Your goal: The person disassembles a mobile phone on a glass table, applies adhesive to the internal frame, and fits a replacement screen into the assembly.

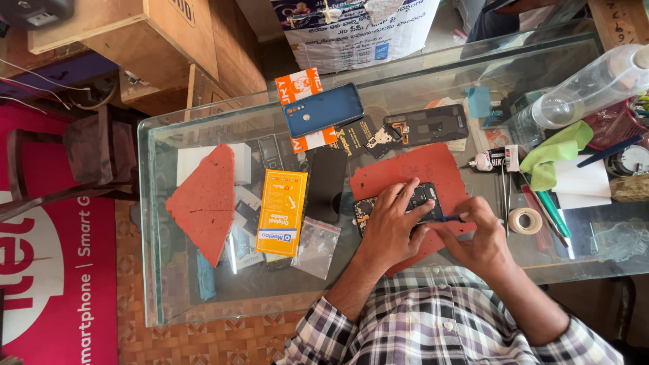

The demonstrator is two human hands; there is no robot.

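An opened black phone (424, 197) with its insides showing lies on a red mat (412, 169) on the glass counter (162, 223). My left hand (391, 224) rests flat on the phone and pins it down. My right hand (478, 238) pinches a thin blue-handled tool (449, 218) whose tip points at the phone's lower right edge. A blue phone back cover (323, 110) lies further back, and a black phone frame with a circuit board (420, 126) lies beside it.
An orange box (282, 211), a dark phone (326, 184), a red triangular mat piece (204, 201) and small plastic bags (315, 246) lie to the left. On the right are a tape roll (525, 220), a glue tube (488, 160), a green cloth (558, 153), pens and a clear bottle (588, 88).
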